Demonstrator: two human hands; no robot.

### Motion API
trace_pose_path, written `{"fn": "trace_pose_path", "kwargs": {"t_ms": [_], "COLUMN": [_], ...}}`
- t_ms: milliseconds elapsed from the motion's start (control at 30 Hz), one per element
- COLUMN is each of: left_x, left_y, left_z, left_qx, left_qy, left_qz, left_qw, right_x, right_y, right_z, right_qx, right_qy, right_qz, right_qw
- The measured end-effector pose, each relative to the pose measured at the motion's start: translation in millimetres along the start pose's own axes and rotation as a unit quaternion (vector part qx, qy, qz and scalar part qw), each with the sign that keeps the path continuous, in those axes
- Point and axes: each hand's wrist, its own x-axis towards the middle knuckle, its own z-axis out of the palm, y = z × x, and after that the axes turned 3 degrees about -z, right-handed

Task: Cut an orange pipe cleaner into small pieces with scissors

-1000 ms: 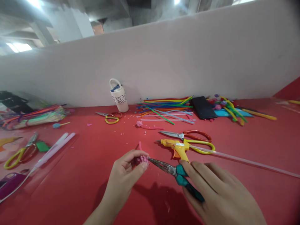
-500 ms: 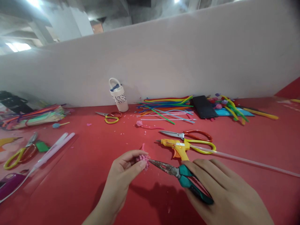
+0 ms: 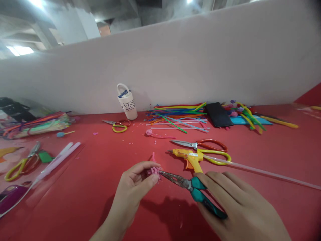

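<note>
Between thumb and fingers, my left hand (image 3: 134, 187) pinches a small pink pipe-cleaner flower (image 3: 154, 171), whose short stem pokes up behind the fingertips. Part of the flower is hidden by the thumb. My right hand (image 3: 240, 201) is wrapped round the green and black handles of needle-nose pliers (image 3: 182, 181). The rusty tips of the pliers touch the right side of the flower. Just beyond my right hand lies a yellow glue gun (image 3: 192, 159) with a long clear glue stick (image 3: 271, 174) in its back.
Scissors (image 3: 200, 144) with red and yellow handles lie behind the glue gun. Farther back are pipe cleaners (image 3: 178, 113), a black phone (image 3: 218, 114), a white cup (image 3: 128, 105) and smaller scissors (image 3: 119, 125). A pink hair straightener (image 3: 56, 162) lies left on the red table (image 3: 100, 160).
My left hand and the flower have shifted very slightly right. The pliers stay at the flower, with their handles barely moved.
</note>
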Motion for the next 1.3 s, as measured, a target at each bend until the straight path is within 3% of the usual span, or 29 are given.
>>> {"fn": "trace_pose_path", "kwargs": {"t_ms": [467, 767, 1000, 1300], "left_x": [1, -2, 2, 0], "left_y": [2, 7, 5, 4], "left_z": [2, 6, 3, 4], "left_qx": [-0.033, -0.076, -0.120, -0.108], "left_qy": [0.003, -0.013, 0.001, -0.018], "left_qz": [-0.020, -0.004, -0.009, -0.012], "left_qw": [0.999, 0.997, 0.993, 0.994], "right_x": [-10, -2, -3, 0], "right_y": [-3, 0, 4, 1], "right_z": [1, 1, 1, 1], "right_qx": [-0.122, 0.012, -0.036, 0.013], "right_qy": [-0.048, 0.001, 0.014, -0.007], "right_qz": [-0.053, 0.040, 0.025, 0.055], "right_qw": [0.990, 0.999, 0.999, 0.998]}}
